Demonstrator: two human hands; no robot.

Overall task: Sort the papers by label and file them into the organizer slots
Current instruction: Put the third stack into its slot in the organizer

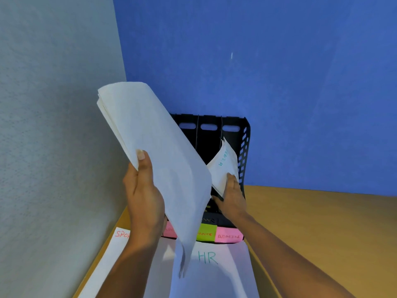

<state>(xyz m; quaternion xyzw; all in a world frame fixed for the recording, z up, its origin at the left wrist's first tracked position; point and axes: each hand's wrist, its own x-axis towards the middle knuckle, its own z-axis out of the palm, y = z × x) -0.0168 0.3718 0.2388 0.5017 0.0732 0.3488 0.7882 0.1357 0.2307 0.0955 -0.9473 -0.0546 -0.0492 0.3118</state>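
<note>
Papers (154, 134) in the left hand (144, 194) partly hide the organizer (245, 134).

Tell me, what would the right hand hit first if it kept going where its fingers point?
Probably the black plastic organizer: the right hand, pinching a white paper with teal writing, points into its rightmost slot, so the perforated side wall or back would stop it. Depth is unclear.

matt white paper stack (154, 151), black perforated plastic organizer (245, 147) with slight sheen, smooth matt wood-look table (322, 222), rough textured grey wall (53, 104), matt blue wall (279, 72), matt paper sticky labels (228, 234)
</note>
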